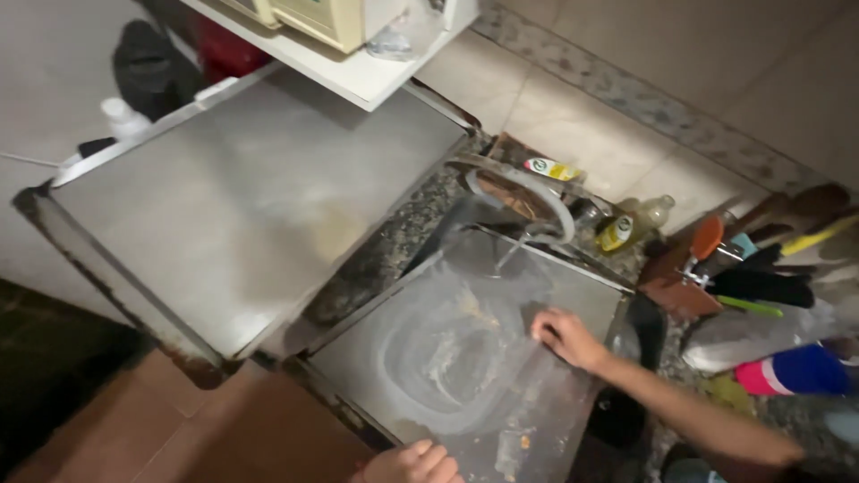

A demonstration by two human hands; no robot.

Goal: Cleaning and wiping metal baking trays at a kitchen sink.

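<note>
Left grip [413, 463] curls over the near edge of the big metal tray [501, 358], steadying it over the sink. Right grip [565, 337] is flat on its far side, scrubbing soapy swirls. Mid-wash; next, I reckon, rinse under the faucet [528, 192].

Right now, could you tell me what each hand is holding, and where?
The left hand grips the metal tray by its near edge; the right hand presses on its soapy surface, any sponge hidden.
</note>
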